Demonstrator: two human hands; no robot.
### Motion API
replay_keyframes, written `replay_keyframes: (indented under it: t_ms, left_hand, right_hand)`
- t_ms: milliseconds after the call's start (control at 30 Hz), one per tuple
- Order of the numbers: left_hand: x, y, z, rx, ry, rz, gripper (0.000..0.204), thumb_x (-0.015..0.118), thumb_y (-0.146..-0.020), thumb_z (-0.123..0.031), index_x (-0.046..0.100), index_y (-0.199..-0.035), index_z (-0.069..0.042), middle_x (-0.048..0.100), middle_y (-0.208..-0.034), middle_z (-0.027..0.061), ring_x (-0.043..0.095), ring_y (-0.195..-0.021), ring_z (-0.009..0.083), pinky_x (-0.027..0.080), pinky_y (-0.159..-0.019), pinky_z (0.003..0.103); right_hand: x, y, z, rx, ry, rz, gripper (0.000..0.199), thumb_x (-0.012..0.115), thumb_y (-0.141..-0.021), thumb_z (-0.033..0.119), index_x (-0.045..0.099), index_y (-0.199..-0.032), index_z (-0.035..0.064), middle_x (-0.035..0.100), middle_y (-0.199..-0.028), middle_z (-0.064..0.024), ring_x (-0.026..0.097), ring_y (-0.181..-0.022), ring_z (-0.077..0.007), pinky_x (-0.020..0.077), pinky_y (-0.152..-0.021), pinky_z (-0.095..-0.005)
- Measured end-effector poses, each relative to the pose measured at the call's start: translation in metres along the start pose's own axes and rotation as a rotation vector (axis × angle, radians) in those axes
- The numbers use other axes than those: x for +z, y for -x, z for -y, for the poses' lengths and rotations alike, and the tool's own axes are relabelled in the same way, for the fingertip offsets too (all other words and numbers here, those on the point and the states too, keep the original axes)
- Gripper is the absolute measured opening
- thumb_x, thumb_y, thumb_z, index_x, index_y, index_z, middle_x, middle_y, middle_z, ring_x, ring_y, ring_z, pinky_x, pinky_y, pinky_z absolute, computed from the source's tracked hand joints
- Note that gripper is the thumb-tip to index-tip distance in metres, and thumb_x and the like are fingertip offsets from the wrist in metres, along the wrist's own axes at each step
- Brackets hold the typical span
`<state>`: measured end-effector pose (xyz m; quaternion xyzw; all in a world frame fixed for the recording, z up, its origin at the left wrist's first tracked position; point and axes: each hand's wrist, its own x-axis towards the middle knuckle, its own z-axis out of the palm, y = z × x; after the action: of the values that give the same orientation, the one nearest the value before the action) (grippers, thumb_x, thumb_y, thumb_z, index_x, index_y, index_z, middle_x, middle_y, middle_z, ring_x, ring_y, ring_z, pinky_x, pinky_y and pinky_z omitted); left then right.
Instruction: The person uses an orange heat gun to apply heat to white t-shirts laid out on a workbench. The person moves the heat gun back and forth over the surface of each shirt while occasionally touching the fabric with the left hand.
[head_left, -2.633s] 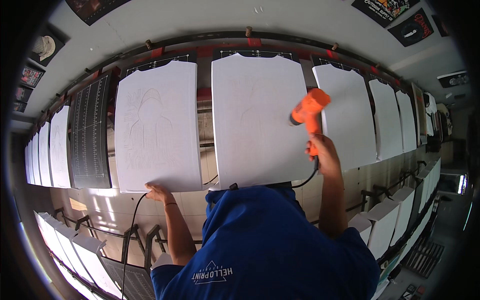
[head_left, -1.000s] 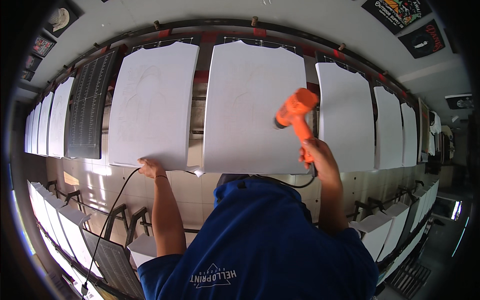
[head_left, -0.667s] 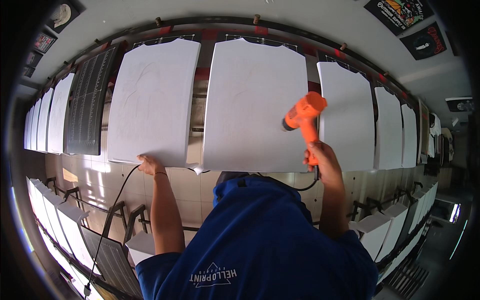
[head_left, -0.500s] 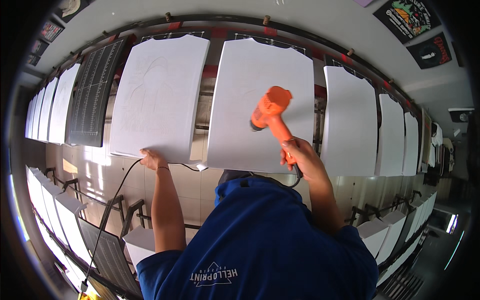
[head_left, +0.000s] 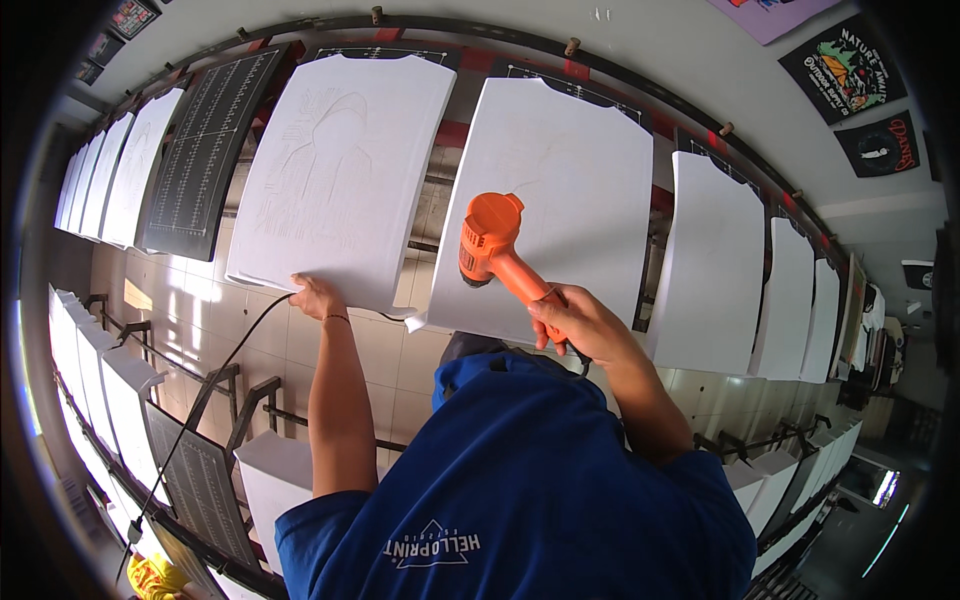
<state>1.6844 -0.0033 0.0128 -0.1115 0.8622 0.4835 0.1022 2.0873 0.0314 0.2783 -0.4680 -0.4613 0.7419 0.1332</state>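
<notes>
My right hand (head_left: 590, 325) is wrapped around the handle of an orange heat gun (head_left: 492, 235). The gun is above a white T-shirt (head_left: 575, 190) stretched over a board, its dark nozzle pointing down toward the shirt's left part. A black power cord (head_left: 225, 365) runs up from the lower left to my left hand (head_left: 318, 297), which is closed on it at the near edge of the neighbouring white shirt (head_left: 340, 190). That shirt bears a faint raised outline of a hooded figure. Part of the cord between my hands is hidden behind the shirts.
More white shirts on boards (head_left: 705, 260) stand in a row to the right and far left. A bare black board (head_left: 215, 150) with ruled marks is left of the outlined shirt. Behind me runs a second row of boards (head_left: 205, 480). A yellow cloth (head_left: 155, 578) lies lower left.
The heat gun has moved left and slightly down, toward the near left side of its shirt. My left hand stays at the neighbouring shirt's edge with the cord. The view has turned slightly.
</notes>
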Motion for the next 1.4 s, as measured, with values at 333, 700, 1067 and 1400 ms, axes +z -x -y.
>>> replay_keyframes:
  t_ms: [333,700,1067,1400]
  left_hand:
    - [-0.004,0.010,-0.011,0.001,-0.028,0.037,0.069,0.041,-0.093,-0.059,0.041,-0.111,0.008,0.061,-0.100,0.0302,0.063,-0.090,0.0423,0.052,-0.081,0.047]
    - [0.005,-0.036,0.034,0.129,-0.123,0.107,0.073,0.039,-0.092,-0.060,0.041,-0.112,0.010,0.059,-0.105,0.0309,0.061,-0.095,0.0416,0.051,-0.084,0.046]
    - [-0.007,0.017,-0.017,0.014,-0.032,0.045,0.071,0.041,-0.092,-0.058,0.041,-0.113,0.010,0.060,-0.104,0.0293,0.062,-0.094,0.0397,0.053,-0.082,0.045]
    - [-0.002,-0.001,-0.001,0.019,-0.085,-0.009,0.070,0.044,-0.092,-0.058,0.040,-0.114,0.009,0.060,-0.104,0.0284,0.064,-0.090,0.0382,0.054,-0.080,0.044]
  right_hand:
    - [-0.019,-0.001,-0.004,-0.061,0.005,-0.127,0.029,0.059,-0.093,0.027,0.055,-0.096,-0.0017,0.056,-0.072,-0.0038,0.057,-0.060,-0.0108,0.0424,-0.046,-0.0231]
    - [-0.039,0.014,-0.008,-0.087,0.031,-0.222,0.030,0.059,-0.094,0.028,0.056,-0.094,-0.0013,0.057,-0.071,-0.0034,0.057,-0.060,-0.0108,0.0431,-0.047,-0.0238]
    - [-0.068,0.021,-0.006,-0.069,-0.006,-0.358,0.032,0.060,-0.092,0.030,0.054,-0.096,-0.0004,0.056,-0.071,-0.0033,0.057,-0.061,-0.0116,0.0440,-0.050,-0.0254]
    - [-0.083,0.058,-0.021,0.004,-0.017,-0.312,0.033,0.060,-0.092,0.030,0.053,-0.101,-0.0013,0.057,-0.076,-0.0050,0.057,-0.062,-0.0128,0.0441,-0.052,-0.0264]
